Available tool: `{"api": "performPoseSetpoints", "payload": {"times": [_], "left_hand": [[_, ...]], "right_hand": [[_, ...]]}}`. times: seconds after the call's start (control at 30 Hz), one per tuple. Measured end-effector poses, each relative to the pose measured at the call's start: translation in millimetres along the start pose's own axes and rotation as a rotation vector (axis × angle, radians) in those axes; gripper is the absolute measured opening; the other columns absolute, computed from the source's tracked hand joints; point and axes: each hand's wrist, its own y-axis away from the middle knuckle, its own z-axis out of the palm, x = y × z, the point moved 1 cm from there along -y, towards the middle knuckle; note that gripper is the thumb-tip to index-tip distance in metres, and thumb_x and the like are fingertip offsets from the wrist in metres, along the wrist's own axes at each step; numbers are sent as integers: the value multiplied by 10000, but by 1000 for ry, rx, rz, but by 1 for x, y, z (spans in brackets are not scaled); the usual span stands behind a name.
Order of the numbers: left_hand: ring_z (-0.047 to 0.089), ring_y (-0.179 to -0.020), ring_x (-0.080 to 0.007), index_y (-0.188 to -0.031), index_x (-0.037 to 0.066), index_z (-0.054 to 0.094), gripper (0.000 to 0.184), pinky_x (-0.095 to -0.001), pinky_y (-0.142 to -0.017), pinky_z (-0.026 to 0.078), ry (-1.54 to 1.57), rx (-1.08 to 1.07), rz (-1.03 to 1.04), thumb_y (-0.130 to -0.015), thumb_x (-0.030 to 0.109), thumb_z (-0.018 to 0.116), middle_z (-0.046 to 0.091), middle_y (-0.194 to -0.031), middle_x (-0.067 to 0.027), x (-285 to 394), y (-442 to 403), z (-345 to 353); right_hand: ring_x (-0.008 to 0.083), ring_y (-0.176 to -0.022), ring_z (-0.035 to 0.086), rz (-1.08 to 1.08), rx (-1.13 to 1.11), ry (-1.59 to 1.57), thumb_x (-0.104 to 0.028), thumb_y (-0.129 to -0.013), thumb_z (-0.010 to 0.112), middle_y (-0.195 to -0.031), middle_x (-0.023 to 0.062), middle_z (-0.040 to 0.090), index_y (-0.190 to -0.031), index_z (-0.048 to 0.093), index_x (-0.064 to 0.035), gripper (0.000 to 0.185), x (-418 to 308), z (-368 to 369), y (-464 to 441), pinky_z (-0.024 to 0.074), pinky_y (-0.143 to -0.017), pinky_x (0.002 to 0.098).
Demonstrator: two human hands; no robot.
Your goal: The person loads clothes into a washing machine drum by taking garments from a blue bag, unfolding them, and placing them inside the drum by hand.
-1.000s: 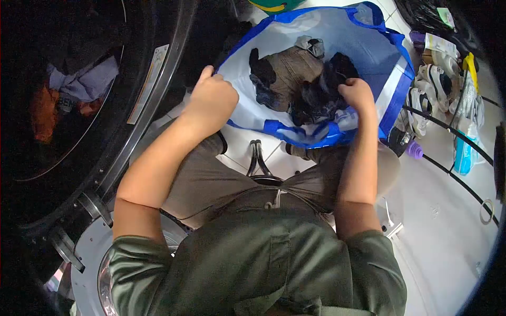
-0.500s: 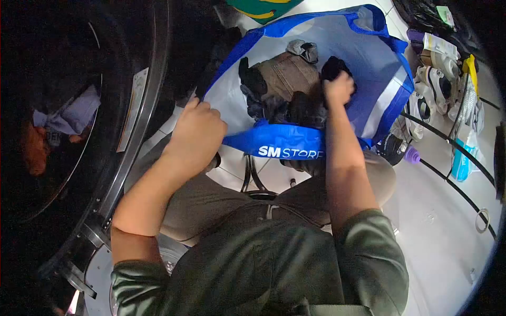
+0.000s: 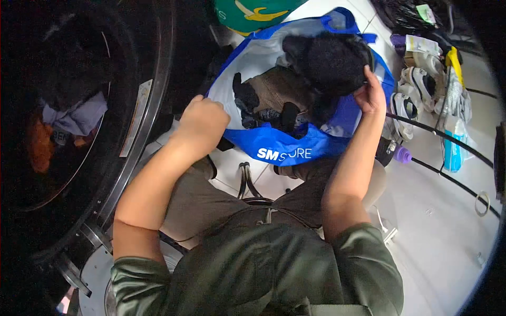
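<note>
In the head view, a blue and white "SM STORE" shopping bag [image 3: 245, 141] gapes open in front of my knees. My left hand [image 3: 203, 125] is closed on its near left rim. A black garment [image 3: 337, 62] bunches above the bag's right half, and my right hand [image 3: 371, 96] grips its right edge, thumb uppermost. Inside the bag lie a brown garment [image 3: 271, 88] and dark clothes [image 3: 247, 99]. The black garment hides part of the bag's contents and its far right wall.
To my left is the round opening of a front-loading machine [image 3: 164, 68], with a pale cloth [image 3: 79, 117] and an orange cloth [image 3: 41, 147] inside. Shoes [image 3: 419, 81] and a black rack rail [image 3: 464, 147] stand right. A green bag [image 3: 253, 16] sits beyond.
My right hand has moved up and right, lifting the black garment from inside the bag and spreading it larger. My left hand keeps its hold on the rim. The bag's front has creased.
</note>
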Motion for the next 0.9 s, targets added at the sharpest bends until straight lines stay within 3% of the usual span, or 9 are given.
{"api": "performPoseSetpoints", "payload": {"times": [0.13, 0.23, 0.33, 0.47, 0.53, 0.6, 0.63, 0.73, 0.9], "left_hand": [[572, -754, -293, -678, 78, 642, 115, -375, -707, 409, -28, -51, -15, -626, 34, 550, 593, -722, -129, 0, -5, -4], [584, -778, -286, -724, 105, 658, 150, -373, -722, 416, -81, -118, -145, -626, 46, 561, 614, -756, -131, -1, -10, -11], [586, -794, -288, -771, 119, 656, 190, -375, -717, 426, -105, -150, -202, -631, 47, 549, 619, -782, -131, -4, -8, -1], [591, -838, -284, -792, 51, 639, 185, -408, -721, 436, 129, 5, -157, -658, 173, 601, 626, -839, -111, 11, -3, -9], [571, -893, -303, -867, 47, 626, 318, -382, -776, 432, 306, 148, -133, -629, 254, 663, 619, -866, -143, 33, -6, -26], [556, -930, -321, -988, 5, 575, 526, -346, -829, 418, 411, 164, -259, -585, 315, 711, 594, -939, -193, 64, -6, -50], [557, -956, -274, -1062, -45, 516, 601, -323, -833, 416, 730, 483, -90, -636, 336, 705, 572, -1008, -208, 72, -11, -33], [541, -965, -196, -1103, -42, 480, 584, -297, -822, 413, 1382, 471, -183, -698, 327, 684, 562, -1054, -173, 90, -38, -9], [546, -732, -96, -943, -22, 579, 266, -256, -668, 440, 756, 708, -290, -801, 203, 594, 619, -809, -77, 61, 16, -107]], "right_hand": [[127, -763, 558, -244, -120, 991, -287, -835, 547, -833, 51, 616, -921, 591, 7, 309, -17, -22, -14, 453, -654, 256], [135, -767, 560, -282, -320, 475, -298, -832, 548, -823, 36, 619, -944, 590, 1, 321, -69, 51, 82, 456, -639, 258], [133, -780, 555, -519, -282, 1358, -219, -800, 559, -882, 23, 607, -974, 598, -48, 247, -62, 56, 49, 445, -675, 250], [109, -657, 520, -282, -609, 457, -188, -786, 550, -814, 13, 589, -924, 595, -55, 197, -104, 105, 128, 432, -609, 267], [104, -680, 523, -333, -316, 1045, -208, -804, 548, -810, 13, 576, -914, 586, -75, 176, -104, 116, 104, 428, -541, 276], [105, -666, 521, -365, -672, 364, -267, -829, 521, -816, 20, 566, -915, 566, -84, 207, -134, 136, 164, 423, -496, 288], [205, -604, 557, -352, -753, 250, -245, -762, 594, -744, 78, 585, -853, 565, 5, 268, -134, 150, 156, 460, -573, 330], [212, -813, 533, -293, -945, 54, -198, -831, 519, -880, 74, 566, -950, 538, -39, 199, -187, 160, 189, 443, -717, 374], [200, -809, 559, -535, -735, -121, -193, -861, 477, -858, 101, 580, -867, 529, 6, 205, -260, 105, 192, 479, -692, 313]]}}
